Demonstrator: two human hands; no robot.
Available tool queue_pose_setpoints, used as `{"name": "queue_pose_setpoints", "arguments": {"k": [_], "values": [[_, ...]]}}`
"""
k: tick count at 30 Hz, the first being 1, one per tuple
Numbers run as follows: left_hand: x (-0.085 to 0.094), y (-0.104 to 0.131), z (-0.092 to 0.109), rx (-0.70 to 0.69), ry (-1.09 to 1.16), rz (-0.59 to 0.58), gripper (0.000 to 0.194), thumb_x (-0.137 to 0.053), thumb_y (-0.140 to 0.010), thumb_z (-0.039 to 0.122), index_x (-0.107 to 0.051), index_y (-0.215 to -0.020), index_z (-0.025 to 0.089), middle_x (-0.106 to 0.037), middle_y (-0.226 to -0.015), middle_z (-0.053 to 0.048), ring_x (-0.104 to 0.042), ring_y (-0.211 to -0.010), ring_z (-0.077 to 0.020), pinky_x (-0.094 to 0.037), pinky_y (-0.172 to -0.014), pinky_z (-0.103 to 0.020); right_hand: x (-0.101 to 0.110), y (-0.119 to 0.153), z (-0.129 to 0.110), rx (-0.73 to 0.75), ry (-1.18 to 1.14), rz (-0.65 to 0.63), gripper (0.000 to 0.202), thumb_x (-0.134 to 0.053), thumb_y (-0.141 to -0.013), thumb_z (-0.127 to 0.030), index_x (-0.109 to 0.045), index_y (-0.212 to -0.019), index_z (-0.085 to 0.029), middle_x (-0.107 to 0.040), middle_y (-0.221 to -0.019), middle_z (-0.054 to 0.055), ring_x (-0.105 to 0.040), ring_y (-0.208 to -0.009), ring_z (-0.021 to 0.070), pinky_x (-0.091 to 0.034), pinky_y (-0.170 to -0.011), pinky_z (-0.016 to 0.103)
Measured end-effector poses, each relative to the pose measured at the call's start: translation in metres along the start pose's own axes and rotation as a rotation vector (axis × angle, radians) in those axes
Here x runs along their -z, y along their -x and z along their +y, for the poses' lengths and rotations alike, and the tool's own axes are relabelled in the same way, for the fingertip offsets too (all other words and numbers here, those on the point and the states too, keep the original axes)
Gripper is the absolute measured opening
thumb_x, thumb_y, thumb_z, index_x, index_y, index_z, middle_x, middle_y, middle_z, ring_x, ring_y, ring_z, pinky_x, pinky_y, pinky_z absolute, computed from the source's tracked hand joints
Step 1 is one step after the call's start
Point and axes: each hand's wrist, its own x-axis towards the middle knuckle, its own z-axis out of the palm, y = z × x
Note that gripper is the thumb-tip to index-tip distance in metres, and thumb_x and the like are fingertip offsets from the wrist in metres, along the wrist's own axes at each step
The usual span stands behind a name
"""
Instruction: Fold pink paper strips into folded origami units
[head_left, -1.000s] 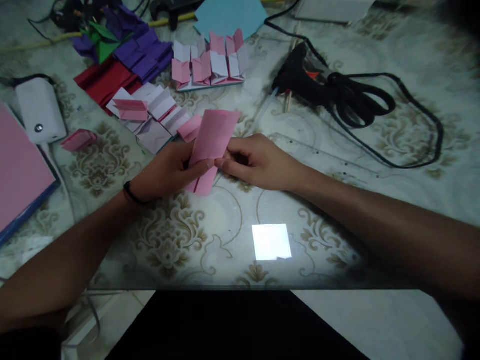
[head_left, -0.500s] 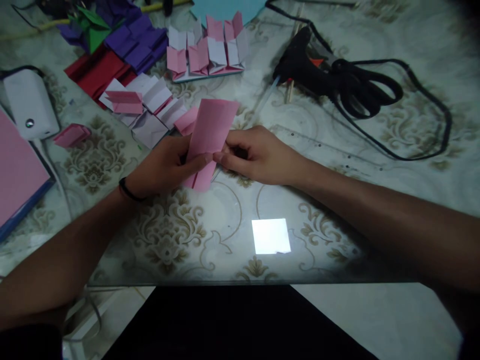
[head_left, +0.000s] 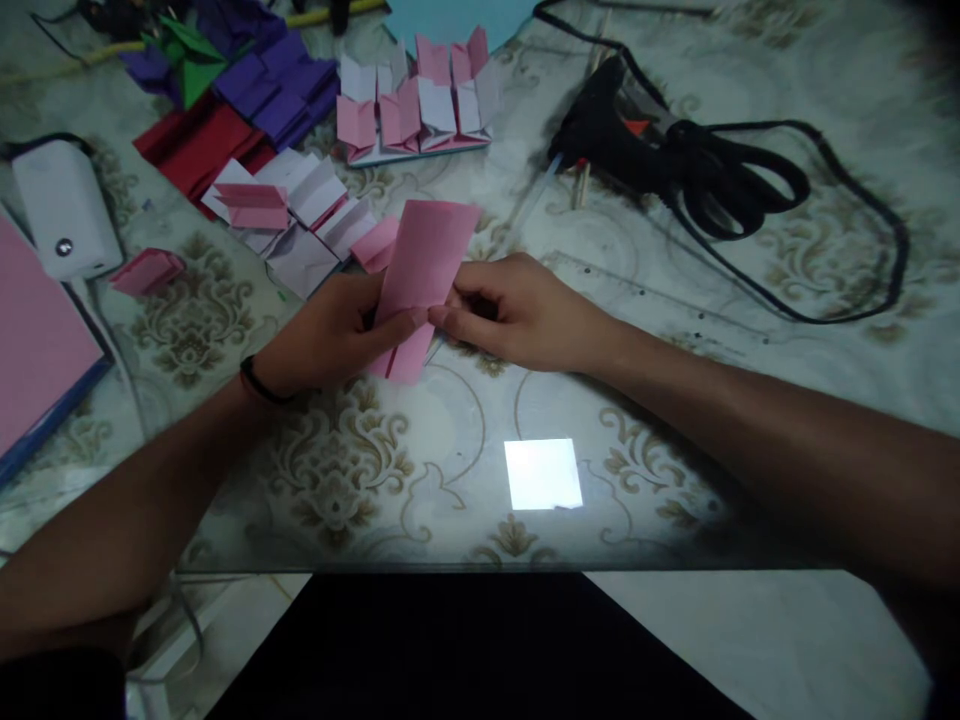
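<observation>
Near the middle of the bench (head_left: 750, 420), your two hands meet on a folded strip of pink paper (head_left: 427, 262). Your left hand (head_left: 330, 335) holds it from the left with the thumb laid across its lower half, and your right hand (head_left: 517, 312) pinches its right edge between thumb and fingertips; both are closed narrowly on the strip, which rises at a tilt from your fingers toward the far edge.

Set against a second ago, almost nothing about the grip has changed: the strip has kept its angle, your thumbs sit at the same crease, and only the view has shifted slightly. That reads as a fold being pressed or held in place rather than a new one being opened.

Just beyond your left hand lies a loose fan of folded white and pink pieces (head_left: 300, 215), one pink piece nearly touching the strip. Farther toward the far edge stands a row of pink-and-white folded units (head_left: 416, 108), with red paper (head_left: 196, 145) and purple folded pieces (head_left: 277, 85) toward the far left corner. A small pink folded piece (head_left: 148, 270) lies alone toward the left edge, near a white power bank (head_left: 64, 205) and a pink sheet stack (head_left: 37, 340). A black glue gun (head_left: 611, 125) with its coiled cord (head_left: 750, 185) rests toward the far right.
</observation>
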Motion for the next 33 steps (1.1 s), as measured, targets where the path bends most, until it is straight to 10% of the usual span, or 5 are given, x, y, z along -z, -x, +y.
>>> {"name": "queue_pose_setpoints", "arguments": {"k": [33], "values": [[-0.0001,-0.0008,-0.0023,-0.014,0.028,0.001,0.038,-0.063,-0.093,0.038,-0.051,-0.063,0.017,-0.039,-0.053,0.005,-0.033,-0.048,-0.0075,-0.023,-0.044,-0.022,0.0012,0.0006,-0.0009,-0.011,0.043,0.012,0.034,-0.053,-0.102,-0.039,-0.052,-0.077,-0.016,-0.048,-0.064,-0.004,-0.039,-0.060,0.0084,-0.032,-0.058,0.021]]}}
